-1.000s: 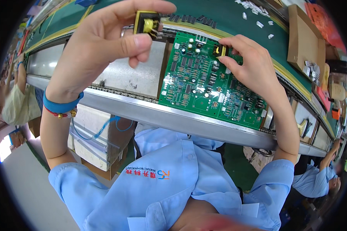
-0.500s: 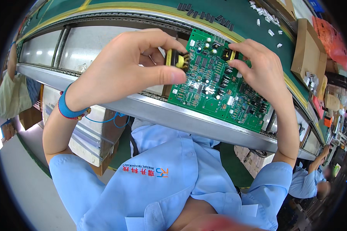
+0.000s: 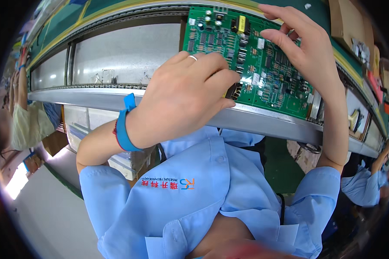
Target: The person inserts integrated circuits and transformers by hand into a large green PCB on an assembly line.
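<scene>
A green circuit board [image 3: 268,93] crowded with small parts lies across the metal conveyor rails. My left hand [image 3: 181,93], with a blue strap on its wrist, reaches over the board's near left part. Its fingers are closed on a transformer [image 3: 234,91], dark with yellow tape, at the board's near edge; my hand partly hides it, and whether its pins sit in the board cannot be seen. Another yellow-taped transformer [image 3: 243,25] stands on the far part of the board. My right hand [image 3: 307,41] hovers over the board's right side, fingers apart and holding nothing.
Chain-edged metal rails [image 3: 160,88] run left to right under the board. A cardboard box [image 3: 348,26] holding small metal parts stands at the far right. Co-workers' arms show at both sides, among them a person in blue [image 3: 363,183] at the right.
My left hand has brought its transformer down to the board's near edge. My right hand has come off the other transformer and opened. The view has shifted, with the board appearing higher.
</scene>
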Tool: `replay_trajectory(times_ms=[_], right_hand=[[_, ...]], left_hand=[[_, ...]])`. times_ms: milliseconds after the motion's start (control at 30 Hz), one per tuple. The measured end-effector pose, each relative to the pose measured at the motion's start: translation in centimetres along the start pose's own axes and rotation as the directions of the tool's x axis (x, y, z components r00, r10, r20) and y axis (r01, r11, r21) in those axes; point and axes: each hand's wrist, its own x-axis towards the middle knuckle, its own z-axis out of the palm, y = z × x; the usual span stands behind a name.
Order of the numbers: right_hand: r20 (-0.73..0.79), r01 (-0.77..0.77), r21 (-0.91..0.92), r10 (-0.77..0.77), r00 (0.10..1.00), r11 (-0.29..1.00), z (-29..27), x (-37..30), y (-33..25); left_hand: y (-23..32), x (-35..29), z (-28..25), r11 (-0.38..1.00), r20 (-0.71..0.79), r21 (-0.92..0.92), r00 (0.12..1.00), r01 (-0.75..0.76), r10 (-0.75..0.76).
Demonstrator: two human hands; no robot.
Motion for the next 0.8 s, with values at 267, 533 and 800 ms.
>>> replay_trajectory(times_ms=[267, 533, 800], right_hand=[[-0.08, -0.071, -0.088, 0.064, 0.995, 0.994, -2.6, -2.4, -1.6], [-0.14, 0.04, -0.14, -0.059, 0.988, 0.989, -1.9, -3.9, 0.5], [-0.186, -0.162, 0.128, 0.185, 0.965, 0.978, -3.6, -6.6, 2.6]], left_hand=[[1.0, 1.1, 2.5, 0.966, 0.088, 0.247, 0.995, -0.072, 0.052], [2.2, 1.6, 1.3, 0.93, 0.167, 0.366, 0.985, -0.033, -0.031], [-10.4, 11.3, -6.5, 0.854, -0.293, 0.52, 0.941, 0.009, 0.168]])
